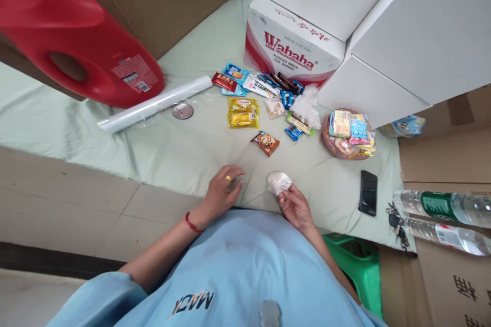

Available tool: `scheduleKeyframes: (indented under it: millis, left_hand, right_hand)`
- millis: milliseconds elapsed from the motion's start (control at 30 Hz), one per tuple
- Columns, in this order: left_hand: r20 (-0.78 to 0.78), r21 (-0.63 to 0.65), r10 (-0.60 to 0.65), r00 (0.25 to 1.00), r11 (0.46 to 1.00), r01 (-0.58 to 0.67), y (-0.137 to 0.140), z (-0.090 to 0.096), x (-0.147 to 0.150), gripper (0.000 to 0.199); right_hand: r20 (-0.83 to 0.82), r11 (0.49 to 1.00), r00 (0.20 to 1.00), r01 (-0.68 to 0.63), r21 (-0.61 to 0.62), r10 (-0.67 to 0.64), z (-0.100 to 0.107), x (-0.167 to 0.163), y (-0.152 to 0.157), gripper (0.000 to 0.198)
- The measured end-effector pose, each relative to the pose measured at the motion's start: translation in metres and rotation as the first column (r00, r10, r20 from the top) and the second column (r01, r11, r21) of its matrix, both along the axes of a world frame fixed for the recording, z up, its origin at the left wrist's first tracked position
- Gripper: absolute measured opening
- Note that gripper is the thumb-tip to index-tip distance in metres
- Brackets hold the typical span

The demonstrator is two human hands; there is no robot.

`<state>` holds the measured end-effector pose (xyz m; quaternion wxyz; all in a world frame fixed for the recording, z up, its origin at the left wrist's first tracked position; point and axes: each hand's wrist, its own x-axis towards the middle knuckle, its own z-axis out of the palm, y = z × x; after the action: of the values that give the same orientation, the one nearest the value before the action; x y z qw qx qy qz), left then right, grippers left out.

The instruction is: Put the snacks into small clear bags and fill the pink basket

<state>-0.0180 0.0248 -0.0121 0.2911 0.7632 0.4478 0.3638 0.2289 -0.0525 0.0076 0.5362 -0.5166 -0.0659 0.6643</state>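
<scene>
My right hand (pixel 296 208) pinches a small whitish packet (pixel 279 183) in crinkled, see-through wrapping, just above the table's near edge. What is inside it I cannot make out. To its left, my left hand (pixel 224 190) holds nothing; its fingers are loosely bent and apart, low over the cloth. Ahead of both hands lies a brown cookie packet (pixel 265 143). Beyond that are yellow snack packs (pixel 243 112), a small beige packet (pixel 275 108), a blue packet (pixel 293 132) and a crumpled clear plastic bag (pixel 307 106).
A white plastic roll (pixel 155 104) and a round metal disc (pixel 183 111) lie at left, by a red jug (pixel 115 56). A Wahaha carton (pixel 291 41) stands behind the snacks. To the right are a filled snack bowl (pixel 333 146), a phone (pixel 368 193), keys (pixel 397 222) and water bottles (pixel 441 207).
</scene>
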Motion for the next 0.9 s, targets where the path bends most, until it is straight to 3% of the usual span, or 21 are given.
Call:
scheduleKeyframes:
  millis: [133, 200, 333, 500, 633, 800, 900]
  left_hand:
    - [0.105, -0.112, -0.23, 0.967, 0.964, 0.242, -0.008, 0.009, 0.042, 0.037]
    - [0.12, -0.167, -0.277, 0.953, 0.941, 0.294, -0.011, 0.009, 0.056, 0.033]
    - [0.131, -0.311, -0.241, 0.962, 0.911, 0.271, -0.012, 0.007, 0.056, 0.02]
    - [0.101, -0.467, -0.259, 0.961, 0.84, 0.275, -0.012, 0.015, 0.048, 0.028]
    - [0.099, -0.535, -0.301, 0.948, 0.787, 0.306, -0.012, 0.017, 0.056, 0.034]
    - [0.204, -0.605, -0.135, 0.97, 0.762, 0.233, -0.006, 0.013, 0.059, 0.035]
    - [0.274, -0.688, -0.035, 0.961, 0.691, 0.221, -0.003, 0.013, 0.056, 0.039]
  right_hand:
    - [0.001, 0.999, 1.0, -0.023, 0.033, 0.023, 0.004, -0.006, 0.006, 0.039]
    - [0.013, 0.996, 0.998, -0.059, 0.069, 0.059, 0.006, -0.011, 0.01, 0.04]
    - [0.04, 0.983, 0.99, -0.139, 0.123, 0.135, 0.009, -0.016, 0.015, 0.042]
    - [0.328, 0.935, 0.917, -0.299, 0.188, 0.228, 0.001, -0.013, 0.016, 0.05]
    - [0.436, 0.929, 0.87, -0.33, 0.167, 0.23, -0.006, -0.01, 0.016, 0.033]
    - [0.451, 0.953, 0.874, -0.269, 0.136, 0.182, 0.005, 0.007, 0.018, 0.023]
    - [0.382, 0.975, 0.914, -0.192, 0.108, 0.138, 0.011, 0.023, 0.019, 0.021]
